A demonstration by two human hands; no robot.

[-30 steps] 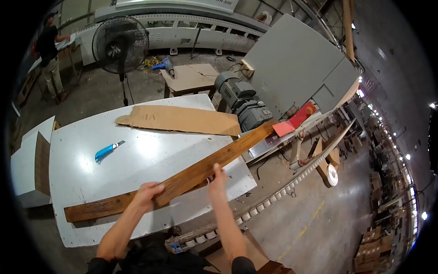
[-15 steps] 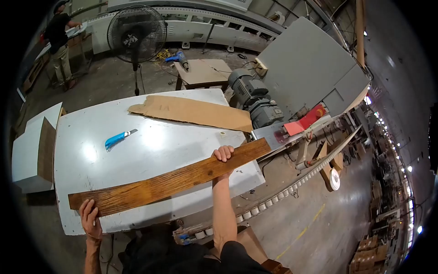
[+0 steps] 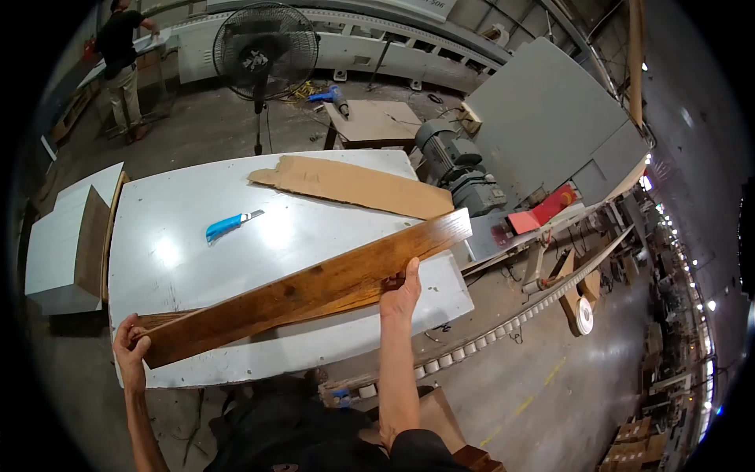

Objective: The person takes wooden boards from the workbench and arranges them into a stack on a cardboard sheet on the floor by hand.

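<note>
A long brown wooden plank [image 3: 291, 293] runs slantwise over the white tabletop [image 3: 173, 275], tipped up on its long edge. Strips of grained brown wood show past both its edges; I cannot tell whether they belong to a second board. My left hand [image 3: 130, 344] is closed around the left end, thumb on the near side. Toward the other end, my right hand [image 3: 401, 295] grips from the near edge, its thumb up and fingers tucked partly out of sight. Beyond the plank lie a blue utility knife [image 3: 223, 228], blade out, and a torn cardboard strip [image 3: 354, 186].
A standing fan [image 3: 265, 55] rises behind the table. To the right are a grey motor [image 3: 448, 149], a red guard [image 3: 546, 208] and a roller rail [image 3: 503, 330]. White panels [image 3: 59, 244] stand at left. Another person [image 3: 119, 59] works at the far left.
The plank has tipped from lying flat to standing on edge, its right end raised. My right hand has shifted from across its top to the near edge. The view has shifted slightly.
</note>
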